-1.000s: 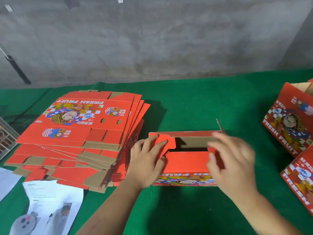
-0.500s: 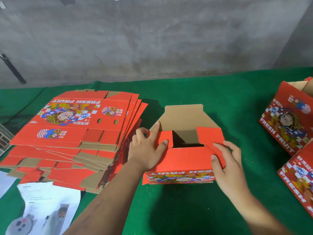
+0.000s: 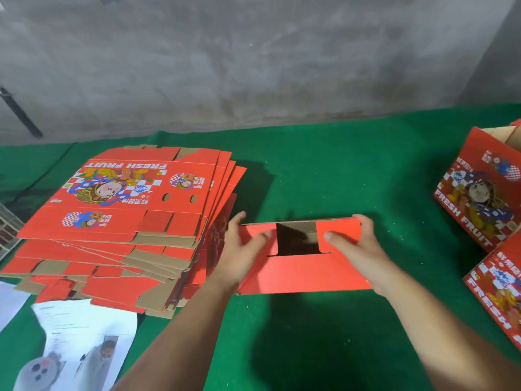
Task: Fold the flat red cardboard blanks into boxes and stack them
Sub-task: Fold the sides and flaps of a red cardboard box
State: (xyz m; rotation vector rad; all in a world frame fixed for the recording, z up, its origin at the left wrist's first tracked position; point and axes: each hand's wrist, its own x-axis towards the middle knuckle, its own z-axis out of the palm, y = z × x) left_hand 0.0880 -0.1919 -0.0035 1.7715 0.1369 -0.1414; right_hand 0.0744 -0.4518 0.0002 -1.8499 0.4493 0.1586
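A half-folded red box (image 3: 301, 273) lies on the green table at centre, its red flaps folded over the top with a dark gap between them. My left hand (image 3: 239, 249) holds its left end, thumb lying on the left flap. My right hand (image 3: 358, 244) grips the right end, thumb on the right flap and fingers curled over the far edge. A tall pile of flat red "FRESH FRUIT" blanks (image 3: 127, 215) lies to the left, touching distance from my left hand. Two folded boxes (image 3: 479, 193) (image 3: 499, 292) lie at the right edge.
White printed paper sheets (image 3: 79, 342) lie on the green cloth (image 3: 324, 170) in front of the blank pile. A grey crate edge (image 3: 8, 235) shows at far left. A concrete wall (image 3: 253, 57) rises behind the table.
The tall brown back flap that stood up half a second ago is now folded down out of sight. Both hands have moved outward to the box's ends, and the box has turned its top toward me.
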